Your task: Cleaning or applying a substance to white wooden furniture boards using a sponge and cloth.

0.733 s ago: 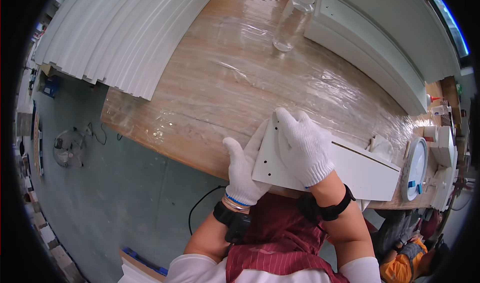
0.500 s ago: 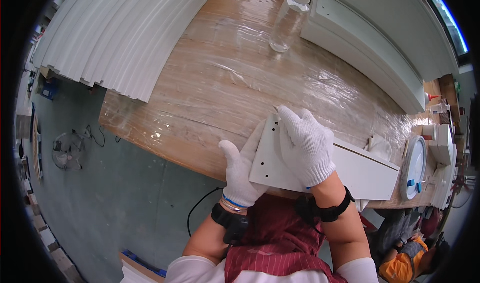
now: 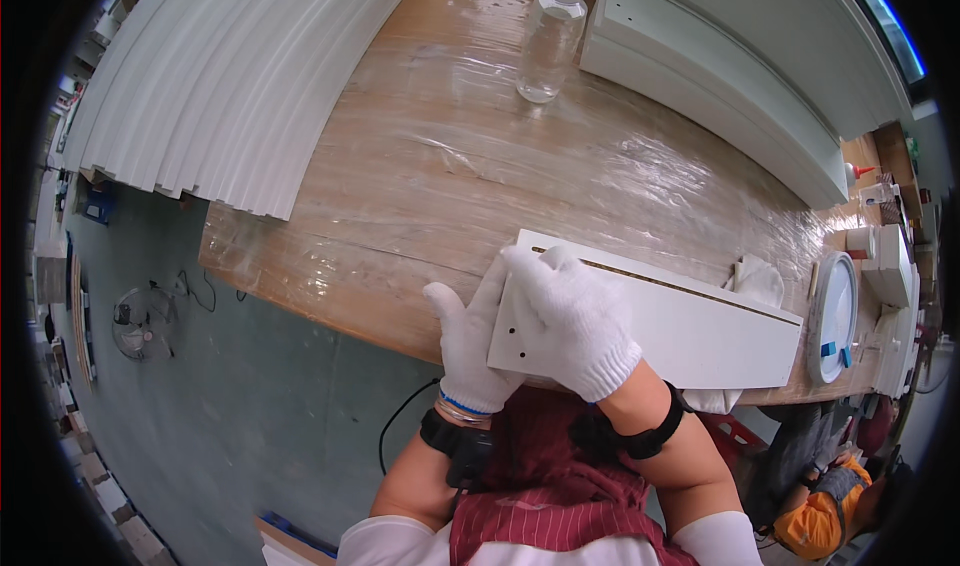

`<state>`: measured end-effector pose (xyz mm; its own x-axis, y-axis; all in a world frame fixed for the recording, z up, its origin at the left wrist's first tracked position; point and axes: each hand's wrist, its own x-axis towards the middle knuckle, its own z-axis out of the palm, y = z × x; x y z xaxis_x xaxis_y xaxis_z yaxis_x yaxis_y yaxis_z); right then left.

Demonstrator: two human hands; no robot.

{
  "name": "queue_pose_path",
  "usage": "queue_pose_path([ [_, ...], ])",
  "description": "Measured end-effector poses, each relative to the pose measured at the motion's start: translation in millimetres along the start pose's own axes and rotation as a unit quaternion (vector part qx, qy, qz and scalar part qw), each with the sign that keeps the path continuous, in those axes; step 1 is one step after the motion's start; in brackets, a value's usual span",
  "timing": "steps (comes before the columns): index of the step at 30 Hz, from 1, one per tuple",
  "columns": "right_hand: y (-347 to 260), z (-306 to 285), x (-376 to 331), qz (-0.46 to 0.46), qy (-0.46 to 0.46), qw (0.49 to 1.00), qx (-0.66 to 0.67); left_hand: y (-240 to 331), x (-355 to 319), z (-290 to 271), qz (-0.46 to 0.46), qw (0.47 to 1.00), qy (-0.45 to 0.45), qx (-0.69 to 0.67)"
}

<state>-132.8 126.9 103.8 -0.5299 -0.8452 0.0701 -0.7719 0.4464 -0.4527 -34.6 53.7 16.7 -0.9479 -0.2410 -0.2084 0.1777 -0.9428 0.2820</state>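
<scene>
A long white panel point(image 3: 690, 341) lies near the table's front edge, with small dark holes at its left end and a narrow slot along its far edge. My left hand point(image 3: 468, 346), in a white knitted glove, is against the panel's left end, its thumb raised apart and its fingers stretched along the edge. Over the same end is my right hand point(image 3: 578, 316), also gloved, with its fingers curled and pressed together near the edge. Whatever the right fingertips may hold is hidden. The right hand covers some of the holes.
A clear bottle point(image 3: 552, 41) with a white cap stands on the film-covered table point(image 3: 430, 166). White ribbed panels point(image 3: 230, 76) overhang at the far left; white boards point(image 3: 710, 86) lie far right. A cloth point(image 3: 757, 281) and a round lid point(image 3: 832, 316) are at right. Another person point(image 3: 825, 511) is lower right.
My right hand has moved left and nearer to me over the panel's end, from the far corner. The left hand stays at the end edge. The view has shifted slightly.
</scene>
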Motion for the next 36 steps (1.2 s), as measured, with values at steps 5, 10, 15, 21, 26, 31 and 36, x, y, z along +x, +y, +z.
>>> queue_pose_path([
  [5, -4.8, 17.0, -11.6, 0.017, -0.053, 0.998, -0.027, -1.7, 3.5, -5.5, -0.007, 0.981, -0.009, -0.193],
  [10, -3.4, 12.7, -32.3, -0.017, 0.015, 0.994, 0.102, 3.7, -0.7, 4.5, 0.008, 0.996, -0.008, -0.093],
  [15, 14.9, 16.7, -12.5, 0.052, 0.097, 0.992, 0.055, 4.1, -3.0, 6.8, 0.01, 0.999, -0.037, 0.002],
  [21, 21.1, 8.9, -6.4, 0.075, 0.135, 0.987, 0.042, 5.0, -0.8, 14.9, -0.004, 1.0, -0.011, -0.017],
  [26, 19.7, 10.6, -7.6, 0.078, 0.127, 0.989, 0.026, 4.9, -0.2, 16.9, -0.01, 1.0, 0.007, 0.007],
  [31, 22.8, 11.2, -9.9, 0.055, 0.152, 0.987, 0.022, 4.6, -1.0, 16.5, -0.016, 1.0, 0.003, -0.011],
  [36, 21.3, 11.0, -10.6, 0.065, 0.13, 0.989, 0.004, 4.3, -1.4, 20.3, -0.011, 0.999, 0.03, 0.041],
])
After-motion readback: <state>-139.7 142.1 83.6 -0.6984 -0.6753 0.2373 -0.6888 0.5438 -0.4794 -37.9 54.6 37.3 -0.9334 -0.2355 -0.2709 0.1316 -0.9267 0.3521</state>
